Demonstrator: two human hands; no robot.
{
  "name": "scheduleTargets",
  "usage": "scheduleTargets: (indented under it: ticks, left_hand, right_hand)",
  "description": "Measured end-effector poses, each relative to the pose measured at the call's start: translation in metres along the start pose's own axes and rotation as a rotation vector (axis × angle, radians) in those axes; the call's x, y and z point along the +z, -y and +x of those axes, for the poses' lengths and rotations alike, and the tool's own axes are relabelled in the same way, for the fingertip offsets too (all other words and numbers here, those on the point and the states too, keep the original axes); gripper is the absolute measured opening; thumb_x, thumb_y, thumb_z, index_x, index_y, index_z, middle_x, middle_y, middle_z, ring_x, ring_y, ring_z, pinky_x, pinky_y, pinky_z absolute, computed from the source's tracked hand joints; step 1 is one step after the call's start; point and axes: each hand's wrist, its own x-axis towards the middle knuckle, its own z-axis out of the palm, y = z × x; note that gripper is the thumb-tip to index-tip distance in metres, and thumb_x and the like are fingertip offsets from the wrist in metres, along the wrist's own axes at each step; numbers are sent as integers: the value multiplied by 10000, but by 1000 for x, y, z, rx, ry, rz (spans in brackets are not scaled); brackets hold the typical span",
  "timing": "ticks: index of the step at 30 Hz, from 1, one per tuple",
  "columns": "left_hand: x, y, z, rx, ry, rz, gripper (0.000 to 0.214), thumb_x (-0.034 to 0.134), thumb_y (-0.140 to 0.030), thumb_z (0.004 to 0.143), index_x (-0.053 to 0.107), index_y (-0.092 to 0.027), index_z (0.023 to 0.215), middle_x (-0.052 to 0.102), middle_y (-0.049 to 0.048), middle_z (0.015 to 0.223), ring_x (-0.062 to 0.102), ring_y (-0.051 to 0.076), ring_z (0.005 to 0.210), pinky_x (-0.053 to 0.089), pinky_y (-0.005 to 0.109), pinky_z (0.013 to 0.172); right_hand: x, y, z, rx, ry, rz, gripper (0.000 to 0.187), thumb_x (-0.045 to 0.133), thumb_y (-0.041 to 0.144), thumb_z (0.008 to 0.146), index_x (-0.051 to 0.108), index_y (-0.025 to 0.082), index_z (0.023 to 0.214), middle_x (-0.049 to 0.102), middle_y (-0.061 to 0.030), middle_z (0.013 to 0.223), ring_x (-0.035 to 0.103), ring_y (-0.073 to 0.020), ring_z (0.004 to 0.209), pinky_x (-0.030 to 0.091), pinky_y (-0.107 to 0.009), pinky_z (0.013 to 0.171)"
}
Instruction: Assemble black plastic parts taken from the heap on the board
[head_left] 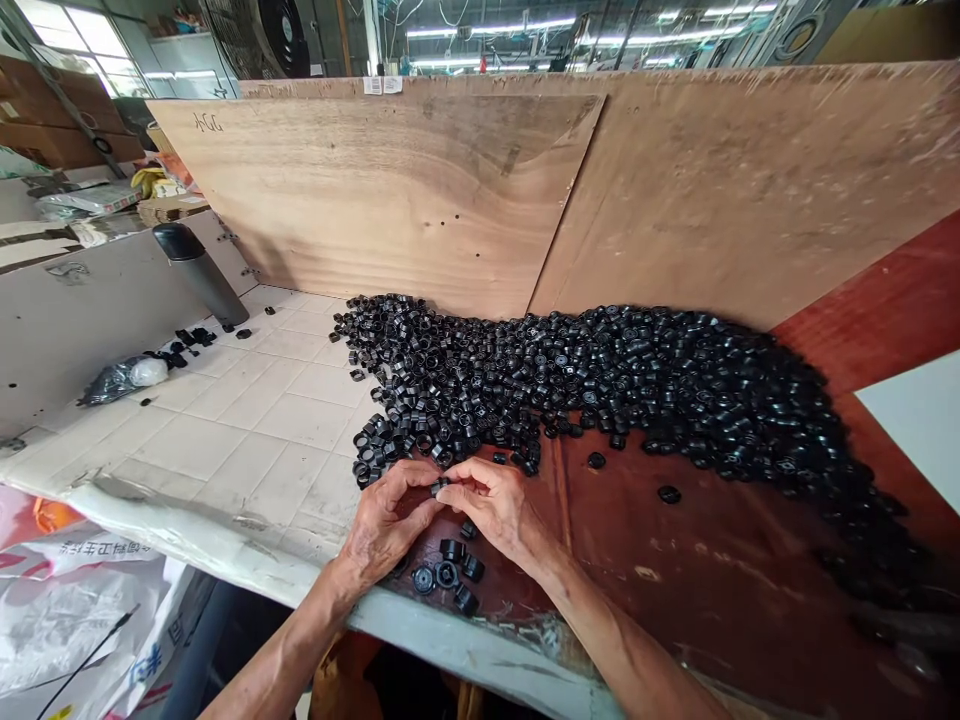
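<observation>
Between the fingertips of both my hands is a small black plastic cap (439, 486), partly covered by the fingers. My left hand (386, 520) pinches it from the left, thumb and forefinger closed. From the other side my right hand (491, 502) grips it the same way. Just below the hands lie several loose black caps (447, 574) on the dark red surface. Beyond the fingertips a long heap of black ring-shaped and cap-like parts (600, 370) spreads along the table toward the right.
A wooden board (390, 190) stands as a wall behind the heap. On the tiled left side are a dark flask (201, 275) and a black plastic bag (112, 383). The padded table edge (420, 625) runs in front. White sacks (82, 610) sit at lower left.
</observation>
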Motion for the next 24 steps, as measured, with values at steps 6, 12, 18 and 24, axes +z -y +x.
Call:
scheduleTargets:
  ticks: [6,12,18,24]
  left_hand:
    - [-1,-2,1,11,11,19,176,689,-329,988,691,-234,1137,720,89,1142,727,224,1077,616,369,952]
    - [0,1,1,20,16,30,177,676,-330,994,683,-242,1147,722,86,1143,719,227,1094,611,381,961]
    - [0,1,0,24,13,3,174,691,-290,983,675,-242,1150,713,86,1171,727,226,1096,607,374,966]
    - [0,-1,1,11,22,32,173,683,-282,982,684,-244,1150,726,72,1141,730,216,1054,616,361,938]
  right_hand:
    - [0,-1,-2,-148,-21,-186,314,682,438,984,725,202,782,657,-3,702,584,-143,625,410,-246,590]
    - [0,5,-4,-186,-62,-176,240,655,444,981,712,214,941,657,-15,735,595,-164,638,463,-255,607]
    - [-5,6,-4,-224,26,-233,203,584,301,999,712,208,872,675,-29,757,618,-160,652,465,-257,638]
    - [-4,5,-5,-164,-17,-275,303,522,376,1044,693,205,862,628,-6,657,574,-152,595,432,-262,606]
